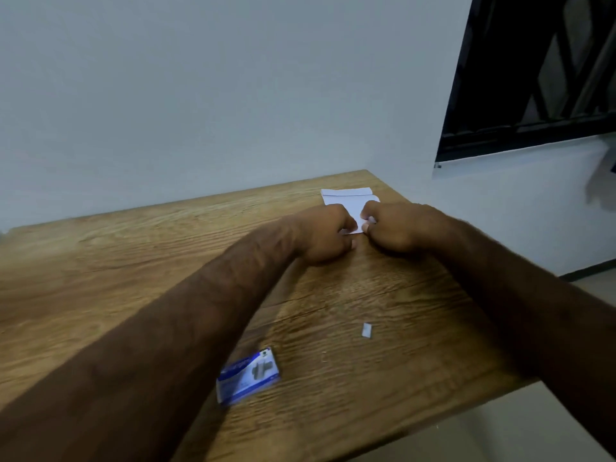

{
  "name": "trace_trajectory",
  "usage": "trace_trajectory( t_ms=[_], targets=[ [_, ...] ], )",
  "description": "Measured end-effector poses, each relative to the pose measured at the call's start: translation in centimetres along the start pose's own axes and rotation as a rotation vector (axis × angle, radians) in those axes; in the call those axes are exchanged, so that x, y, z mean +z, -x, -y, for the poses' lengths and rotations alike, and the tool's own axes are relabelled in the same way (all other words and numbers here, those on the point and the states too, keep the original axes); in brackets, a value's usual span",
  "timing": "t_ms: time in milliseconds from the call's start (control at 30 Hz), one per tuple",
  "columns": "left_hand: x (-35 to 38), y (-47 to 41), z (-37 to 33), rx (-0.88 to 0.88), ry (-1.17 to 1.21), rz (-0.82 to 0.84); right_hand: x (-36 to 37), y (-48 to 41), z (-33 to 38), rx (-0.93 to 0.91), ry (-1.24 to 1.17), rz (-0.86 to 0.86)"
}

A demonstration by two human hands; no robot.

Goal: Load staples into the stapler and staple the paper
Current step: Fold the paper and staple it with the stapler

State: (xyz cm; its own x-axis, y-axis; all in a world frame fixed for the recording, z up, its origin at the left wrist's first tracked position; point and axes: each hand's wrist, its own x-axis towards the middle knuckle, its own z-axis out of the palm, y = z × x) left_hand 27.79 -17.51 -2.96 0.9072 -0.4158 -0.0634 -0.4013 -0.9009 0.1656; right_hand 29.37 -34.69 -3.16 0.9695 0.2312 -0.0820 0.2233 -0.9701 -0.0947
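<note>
A white folded paper (pixel 348 201) lies near the far right corner of the wooden table (pixel 133 268). My left hand (pixel 323 233) and my right hand (pixel 396 228) meet over the paper's near edge, each with fingers pinched on it. A blue and white staple box (pixel 248 375) lies near the table's front edge, under my left forearm. A small silvery strip of staples (pixel 366 330) rests on the wood to the right of the box. No stapler shows in this view; whether a hand hides it I cannot tell.
The table stands against a pale wall (pixel 200 95) at the back. A dark window with a grille (pixel 540 71) is at the upper right. The table's right edge drops to a light tiled floor (pixel 500 428).
</note>
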Motion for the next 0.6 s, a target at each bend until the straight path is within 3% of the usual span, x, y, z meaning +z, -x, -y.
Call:
trace_trajectory(
  t_ms=[267, 600],
  targets=[
    [0.2, -4.0, 0.0, -0.074, 0.055, 0.009, 0.0, -4.7, 0.0, 0.085, -0.171, -0.006],
    [0.3, -5.8, 0.2, -0.119, 0.211, 0.024, 1.7, -8.0, -0.5, 0.094, -0.244, -0.137]
  ],
)
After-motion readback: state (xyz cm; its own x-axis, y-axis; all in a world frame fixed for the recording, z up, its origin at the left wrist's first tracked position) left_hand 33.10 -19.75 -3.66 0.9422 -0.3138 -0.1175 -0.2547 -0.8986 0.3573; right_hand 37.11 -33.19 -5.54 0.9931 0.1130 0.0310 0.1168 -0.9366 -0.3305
